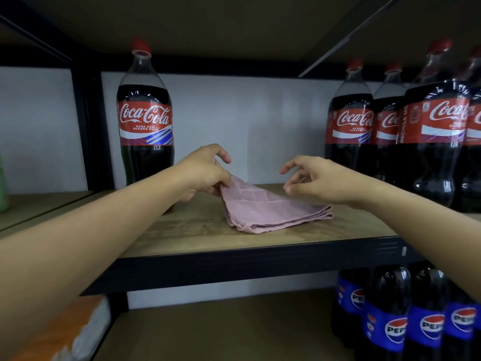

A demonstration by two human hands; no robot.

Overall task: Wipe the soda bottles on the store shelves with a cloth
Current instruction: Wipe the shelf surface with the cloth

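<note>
Fingers (221, 182) of the left hand (205, 171) pinch the raised corner of a folded pink cloth (270, 211), lifting that end while the remainder lies on the wooden shelf (182, 235). Thumb and fingertips are closed on the fabric, and the index finger arches free above it. To the other side, the right hand (320, 178) hovers just over the far edge of the cloth with its fingers apart and loosely bent, holding nothing; whether a fingertip brushes the fabric cannot be told.

One Coca-Cola bottle (145, 115) stands upright at the back left of the same shelf, near the left wrist and apart from the cloth. A cluster of Coca-Cola bottles (390, 126) stands upright at the right end of the shelf, packed close together behind the right forearm. On the lower shelf (221, 332), at the right, several Pepsi bottles (406, 321) stand side by side. At the lower left an orange and white package (75, 332) shows, blurred.
</note>
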